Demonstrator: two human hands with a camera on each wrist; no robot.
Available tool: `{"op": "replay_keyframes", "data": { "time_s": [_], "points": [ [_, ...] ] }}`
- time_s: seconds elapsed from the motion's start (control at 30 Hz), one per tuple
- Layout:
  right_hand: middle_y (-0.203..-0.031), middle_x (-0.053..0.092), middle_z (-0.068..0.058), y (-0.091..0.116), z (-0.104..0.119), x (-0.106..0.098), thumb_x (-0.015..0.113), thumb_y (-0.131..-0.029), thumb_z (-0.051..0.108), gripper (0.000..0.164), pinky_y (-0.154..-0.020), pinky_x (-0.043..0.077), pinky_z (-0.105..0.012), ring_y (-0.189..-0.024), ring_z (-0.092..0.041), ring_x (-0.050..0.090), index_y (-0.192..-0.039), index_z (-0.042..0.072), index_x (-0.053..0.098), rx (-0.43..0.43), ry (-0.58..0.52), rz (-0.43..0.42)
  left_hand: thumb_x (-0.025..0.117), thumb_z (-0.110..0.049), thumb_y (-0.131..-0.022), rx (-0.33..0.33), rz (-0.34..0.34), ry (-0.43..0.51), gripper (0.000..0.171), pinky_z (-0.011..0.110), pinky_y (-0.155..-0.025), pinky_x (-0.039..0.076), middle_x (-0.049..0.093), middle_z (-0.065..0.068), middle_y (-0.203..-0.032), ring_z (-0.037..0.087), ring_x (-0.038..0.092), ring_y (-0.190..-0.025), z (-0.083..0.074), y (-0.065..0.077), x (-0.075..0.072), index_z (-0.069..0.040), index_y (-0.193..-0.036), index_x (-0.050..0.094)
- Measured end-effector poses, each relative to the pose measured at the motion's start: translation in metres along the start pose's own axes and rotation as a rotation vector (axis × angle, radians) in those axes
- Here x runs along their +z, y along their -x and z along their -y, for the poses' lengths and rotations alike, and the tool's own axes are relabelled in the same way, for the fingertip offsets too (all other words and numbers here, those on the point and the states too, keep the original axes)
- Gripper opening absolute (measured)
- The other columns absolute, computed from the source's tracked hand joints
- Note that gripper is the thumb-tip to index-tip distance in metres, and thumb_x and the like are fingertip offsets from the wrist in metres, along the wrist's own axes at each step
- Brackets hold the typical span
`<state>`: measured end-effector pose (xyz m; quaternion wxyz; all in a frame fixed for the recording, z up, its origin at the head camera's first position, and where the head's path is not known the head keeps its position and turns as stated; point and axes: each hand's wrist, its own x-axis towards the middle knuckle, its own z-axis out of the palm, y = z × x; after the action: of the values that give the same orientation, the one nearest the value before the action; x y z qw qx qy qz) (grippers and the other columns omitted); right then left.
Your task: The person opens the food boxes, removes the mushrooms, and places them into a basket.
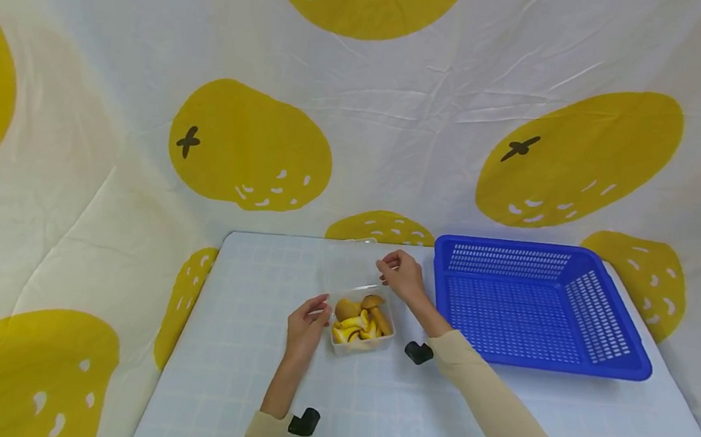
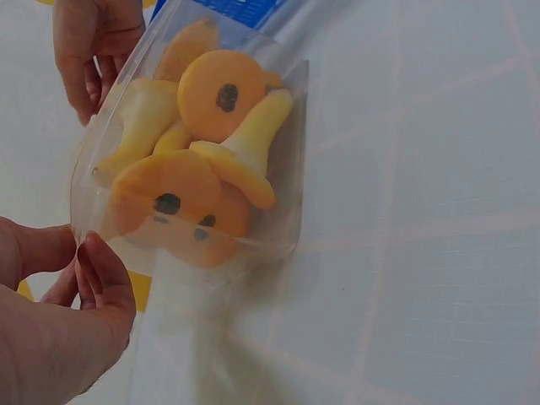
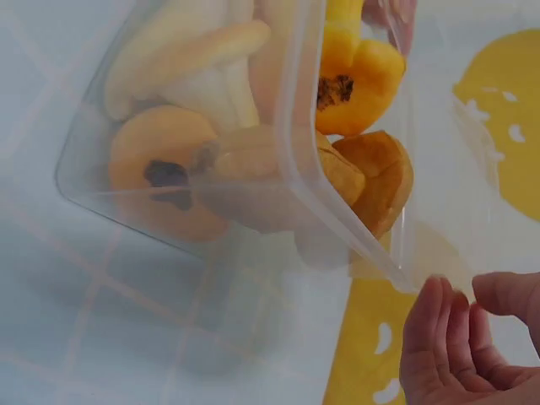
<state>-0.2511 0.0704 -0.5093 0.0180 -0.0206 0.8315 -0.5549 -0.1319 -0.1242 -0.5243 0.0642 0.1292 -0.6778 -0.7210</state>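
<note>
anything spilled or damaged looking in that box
Nothing looks spilled: the mushrooms sit inside the clear box. What stands out is the dark patches on several orange surfaces, contrasting with their smooth colour; whether that's damage or natural marking, I can't tell.

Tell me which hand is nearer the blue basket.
The right hand, just left of the blue basket; the left hand is farther away, at the clear box.
</note>
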Motion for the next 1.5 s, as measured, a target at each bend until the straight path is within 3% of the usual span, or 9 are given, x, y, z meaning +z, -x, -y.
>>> {"op": "replay_keyframes", "data": {
  "time_s": [0.27,0.5,0.6,0.8,1.07,1.3,1.5],
  "points": [
    [-0.093,0.070,-0.011,0.016,0.004,-0.002,0.070,-0.098,0.012,0.012,-0.075,0.057,-0.033,-0.085,-0.027,0.068,-0.103,0.001,0.067,-0.102,0.080,0.121,0.065,0.006,-0.096,-0.010,-0.004,-0.006,0.033,0.024,-0.074,0.057,0.060,0.032,-0.109,0.041,0.065,-0.095,0.001,-0.002,0.000,0.019,-0.127,0.061],
    [-0.096,0.070,-0.010,0.030,0.003,0.003,0.070,-0.097,0.009,0.011,-0.087,0.056,-0.041,-0.090,-0.024,0.067,-0.104,0.000,0.067,-0.207,0.086,0.202,0.067,0.001,-0.097,-0.018,-0.024,0.008,0.033,0.018,-0.071,0.054,0.061,0.024,-0.110,0.025,0.065,-0.090,0.036,-0.019,-0.002,0.013,-0.128,0.063],
    [-0.096,0.070,-0.009,0.036,0.001,0.006,0.069,-0.098,0.008,0.011,-0.086,0.057,-0.038,-0.091,-0.023,0.066,-0.105,0.000,0.067,-0.244,0.093,0.247,0.067,0.000,-0.098,-0.033,-0.022,0.010,0.034,0.018,-0.071,0.054,0.061,0.024,-0.111,0.018,0.064,-0.088,0.035,-0.018,-0.002,0.012,-0.129,0.063],
    [-0.098,0.071,-0.007,0.044,-0.003,0.011,0.070,-0.097,0.006,0.012,-0.087,0.057,-0.034,-0.090,-0.020,0.066,-0.107,-0.001,0.068,-0.366,0.161,0.359,0.068,-0.001,-0.098,-0.040,-0.021,0.009,0.034,0.018,-0.072,0.055,0.061,0.022,-0.110,0.019,0.065,-0.090,0.033,-0.016,-0.003,0.010,-0.129,0.065],
    [-0.094,0.075,-0.007,0.056,0.001,0.015,0.077,-0.091,0.005,0.011,-0.089,0.047,-0.041,-0.091,-0.024,0.061,-0.101,0.001,0.076,-0.613,0.409,0.461,0.067,0.001,-0.098,-0.037,-0.005,0.025,0.034,0.019,-0.072,0.055,0.061,0.021,-0.109,0.028,0.065,-0.093,0.034,-0.018,-0.004,0.012,-0.130,0.063],
    [-0.100,0.075,-0.007,0.067,0.002,0.019,0.080,-0.089,0.008,0.015,-0.091,0.043,-0.042,-0.100,-0.027,0.056,-0.104,0.005,0.077,-0.695,0.561,0.444,0.065,0.004,-0.098,-0.050,0.005,0.042,0.033,0.022,-0.073,0.056,0.061,0.025,-0.110,0.026,0.066,-0.091,0.031,-0.017,-0.006,0.015,-0.129,0.062],
    [-0.101,0.072,-0.007,0.071,0.002,0.020,0.081,-0.089,0.009,0.019,-0.089,0.045,-0.038,-0.098,-0.026,0.056,-0.107,0.007,0.078,-0.793,0.668,0.416,0.065,0.007,-0.096,-0.018,0.022,0.045,0.033,0.023,-0.073,0.057,0.060,0.028,-0.106,0.030,0.066,-0.090,0.008,-0.005,-0.004,0.019,-0.126,0.060]
  ]
}}
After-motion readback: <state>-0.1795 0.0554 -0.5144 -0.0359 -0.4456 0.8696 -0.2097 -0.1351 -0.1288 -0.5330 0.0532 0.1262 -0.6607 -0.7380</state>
